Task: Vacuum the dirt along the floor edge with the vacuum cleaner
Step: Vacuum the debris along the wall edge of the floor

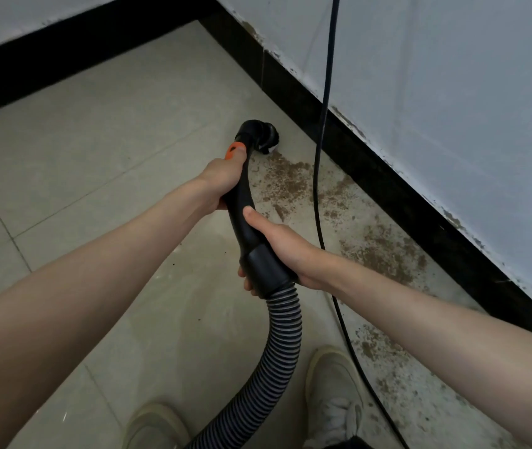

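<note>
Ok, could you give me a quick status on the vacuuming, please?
Left hand and right hand grip the wand. Nozzle at dirt. Cable crosses it.

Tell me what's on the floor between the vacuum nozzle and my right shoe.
In the head view, brown dirt is scattered there, and the black power cord runs across the stretch between the nozzle and the right shoe.

Both bare forearms reach forward and down from the bottom corners, converging toward the middle. The left hand (222, 183) sits farther out, fingers wrapped around the vacuum handle (242, 202), thumb laid along its top toward the orange part. The right hand (277, 244) grips nearer the body, thumb lying along the handle pointing forward, fingers curled beneath it, with fingertips (247, 283) showing on the far side.
</note>
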